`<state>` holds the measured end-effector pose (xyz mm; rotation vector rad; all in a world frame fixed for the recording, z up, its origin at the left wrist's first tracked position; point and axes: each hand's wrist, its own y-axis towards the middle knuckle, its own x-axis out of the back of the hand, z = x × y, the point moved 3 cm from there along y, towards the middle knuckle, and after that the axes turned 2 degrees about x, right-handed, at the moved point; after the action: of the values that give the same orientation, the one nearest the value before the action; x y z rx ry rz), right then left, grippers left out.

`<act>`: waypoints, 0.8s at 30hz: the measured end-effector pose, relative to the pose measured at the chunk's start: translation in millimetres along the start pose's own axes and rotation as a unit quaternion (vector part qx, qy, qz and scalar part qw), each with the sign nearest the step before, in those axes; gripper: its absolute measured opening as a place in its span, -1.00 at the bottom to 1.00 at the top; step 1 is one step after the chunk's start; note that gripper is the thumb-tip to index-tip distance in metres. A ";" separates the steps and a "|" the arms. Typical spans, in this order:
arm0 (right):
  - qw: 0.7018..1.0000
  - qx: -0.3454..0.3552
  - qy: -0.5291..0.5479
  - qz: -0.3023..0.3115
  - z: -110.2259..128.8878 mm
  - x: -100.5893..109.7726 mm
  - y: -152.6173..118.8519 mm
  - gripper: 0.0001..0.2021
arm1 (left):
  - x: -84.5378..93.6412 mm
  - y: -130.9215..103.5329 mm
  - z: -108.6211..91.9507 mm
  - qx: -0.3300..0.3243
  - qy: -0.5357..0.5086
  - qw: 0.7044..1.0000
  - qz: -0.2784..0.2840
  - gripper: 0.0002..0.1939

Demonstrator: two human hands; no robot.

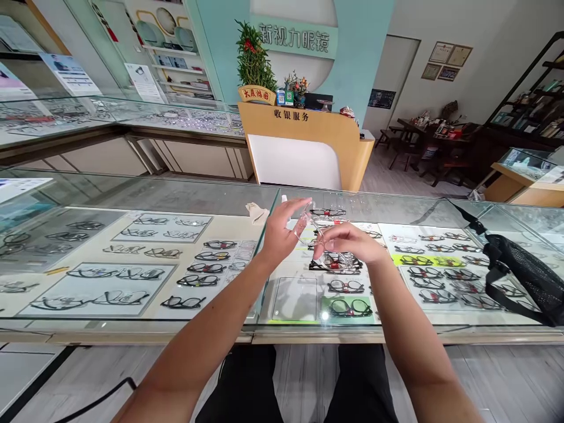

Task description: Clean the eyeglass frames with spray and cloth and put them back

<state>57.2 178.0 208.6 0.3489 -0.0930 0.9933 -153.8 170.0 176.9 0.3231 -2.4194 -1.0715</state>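
A pair of eyeglasses [318,228] with a clear see-through frame is held above the glass counter, between my two hands. My left hand [283,226] grips one side of it, fingers stretched along the far edge and thumb beneath. From the right, my right hand [350,243] pinches the glasses with curled fingers. Their exact outline is hard to make out against the frames below. A crumpled beige cloth [257,213] lies on the counter just left of my left hand. Under the glass, rows of eyeglasses [346,286] sit beneath my hands.
The glass display counter [132,326] runs across in front of me, with more frames [132,288] inside on the left. A black mesh bag [520,270] with a strap lies at the right. Beyond stands a wooden cashier desk [308,124] with a plant [255,61].
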 end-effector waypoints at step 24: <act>0.962 0.052 -0.093 -0.250 -6.2 18.2 2.8 -0.79 | -1.6 0.8 -9.9 0.143 -0.095 0.985 0.000 -0.58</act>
<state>64.3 196.0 207.8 0.5325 -0.1161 0.4639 -147.5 164.9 182.7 0.3267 -2.7501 -0.7835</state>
